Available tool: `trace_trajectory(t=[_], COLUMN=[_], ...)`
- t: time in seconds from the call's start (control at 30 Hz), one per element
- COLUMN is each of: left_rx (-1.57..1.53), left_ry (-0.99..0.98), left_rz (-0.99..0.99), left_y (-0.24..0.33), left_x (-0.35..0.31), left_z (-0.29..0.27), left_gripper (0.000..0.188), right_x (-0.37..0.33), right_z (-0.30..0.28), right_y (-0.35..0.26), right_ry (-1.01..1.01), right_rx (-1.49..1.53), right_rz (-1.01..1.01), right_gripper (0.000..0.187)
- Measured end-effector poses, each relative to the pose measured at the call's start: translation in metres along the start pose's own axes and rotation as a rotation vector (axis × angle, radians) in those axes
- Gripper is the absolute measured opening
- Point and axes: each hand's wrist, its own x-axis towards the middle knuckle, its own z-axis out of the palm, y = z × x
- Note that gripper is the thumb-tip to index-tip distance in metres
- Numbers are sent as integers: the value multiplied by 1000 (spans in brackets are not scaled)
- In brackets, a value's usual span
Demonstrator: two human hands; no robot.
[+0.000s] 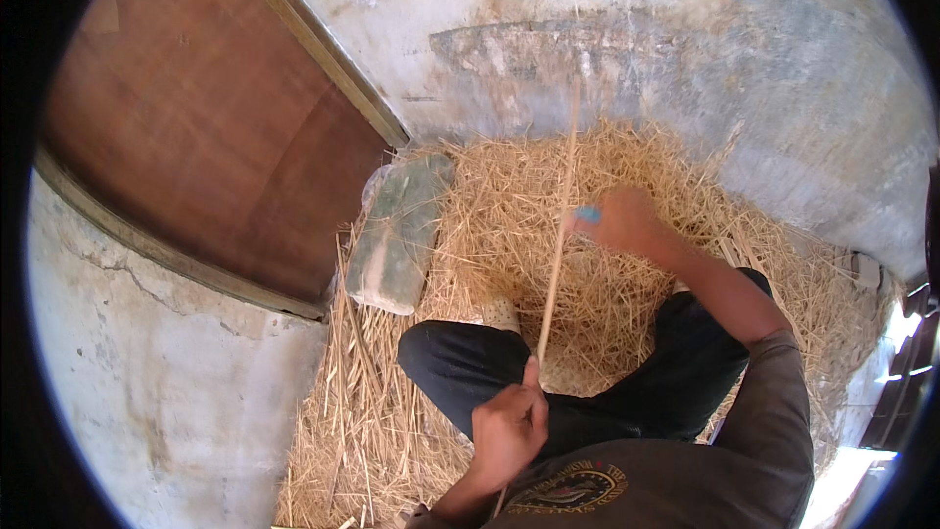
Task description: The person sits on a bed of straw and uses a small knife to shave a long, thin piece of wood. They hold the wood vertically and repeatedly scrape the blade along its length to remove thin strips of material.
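A long, thin, straw-coloured stalk runs upward from my lap toward the wall, its far end thin and faint. Around its lower end my left hand is closed, the thumb lying along it, and a short length shows below that hand. My right hand, somewhat blurred, is closed at the stalk higher up. A blue wrap on one of its fingers touches the stalk. Loose straw is heaped under and beyond both hands.
A greyish-green, block-like bundle lies on the straw left of my knees. Longer stalks are strewn nearer on the left. A brown panel in a wooden frame and a stained plaster wall border the straw.
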Motion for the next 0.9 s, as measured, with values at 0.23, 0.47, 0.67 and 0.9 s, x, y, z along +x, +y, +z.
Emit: trace_trajectory(t=[0.23, 0.47, 0.67, 0.9], left_rx=[-15, -162, -340, -820], left_ry=[-80, -138, -119, -160], left_rz=[-139, -106, -207, -660], left_y=[10, 10, 8, -3], left_x=[-11, -32, -54, -46], left_z=[-6, -13, -10, -17], left_gripper=[27, 29, 30, 33], right_x=[-17, 41, 64, 42], right_z=[-3, -36, -77, -39], right_y=[-12, 83, 134, 122], right_ry=[112, 138, 184, 60], right_rx=[84, -146, -36, 156], right_rz=[-155, 108, 486, 551], right_gripper=[84, 83, 81, 84])
